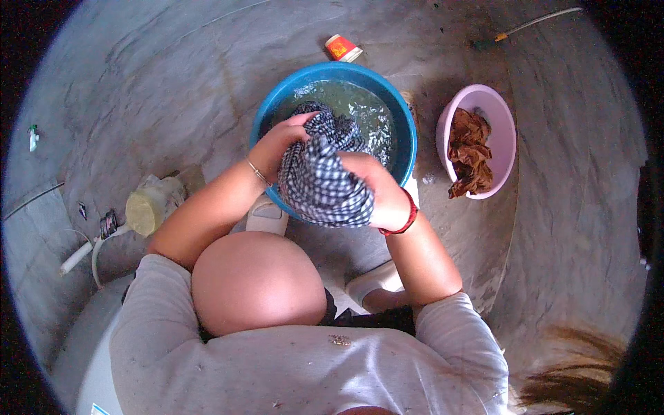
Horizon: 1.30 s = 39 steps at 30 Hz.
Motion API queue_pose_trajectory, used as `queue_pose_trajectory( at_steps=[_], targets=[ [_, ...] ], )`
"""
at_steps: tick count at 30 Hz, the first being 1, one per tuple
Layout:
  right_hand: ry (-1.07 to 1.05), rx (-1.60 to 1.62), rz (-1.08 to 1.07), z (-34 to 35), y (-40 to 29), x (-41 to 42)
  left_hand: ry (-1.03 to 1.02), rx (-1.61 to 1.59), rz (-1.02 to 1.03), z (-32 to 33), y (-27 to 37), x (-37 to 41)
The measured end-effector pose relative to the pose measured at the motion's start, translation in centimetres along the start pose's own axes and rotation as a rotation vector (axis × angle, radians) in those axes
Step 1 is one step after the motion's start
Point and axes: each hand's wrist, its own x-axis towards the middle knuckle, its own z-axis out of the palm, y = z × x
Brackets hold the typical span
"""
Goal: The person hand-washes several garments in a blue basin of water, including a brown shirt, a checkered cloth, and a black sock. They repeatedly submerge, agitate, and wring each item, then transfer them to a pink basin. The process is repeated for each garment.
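Note:
A black-and-white checked cloth (324,176) is bunched up over the near part of a round blue plastic basin (402,111). My left hand (280,145) grips it on the left side, with the fingers reaching over its folds. On the right, my right hand (381,189) clutches another part of the cloth, and some of its fingers are hidden by the fabric. Greenish, cloudy water (355,98) with bright reflections lies in the basin. The far end of the cloth hangs low at the water; whether it is submerged I cannot tell.
Right of the basin stands a pink plastic tub (503,150) with a crumpled brown cloth (469,150) in it. A red paper cup (343,48) lies beyond the basin's far rim. At left are a yellowish container (144,211) and a white pipe (78,258). A hose (539,21) shows at upper right.

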Motion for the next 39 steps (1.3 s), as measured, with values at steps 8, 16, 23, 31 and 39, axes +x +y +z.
queue_pose_trajectory(
  at_steps=[8, 16, 23, 31, 39],
  targets=[
    [0.398, 1.133, -0.194, -5.9, 0.3, -4.0, 0.033, 0.896, 0.137, 4.5, 5.5, -2.3],
    [0.516, 1.033, -0.432, -6.2, -6.3, -6.4, -0.168, 0.780, 0.420, 2.0, 4.0, -0.5],
    [0.553, 0.958, -0.444, -4.7, -7.7, -6.0, -0.259, 0.770, 0.269, 1.0, 0.3, 2.3],
    [0.644, 0.927, -0.391, -4.1, -6.5, -4.7, -0.288, -0.546, -0.109, 3.8, -0.4, 3.4],
    [0.631, 0.664, 0.005, -7.7, 3.8, -2.9, -0.191, -0.556, -0.093, 3.3, -0.2, 1.2]
  ],
)
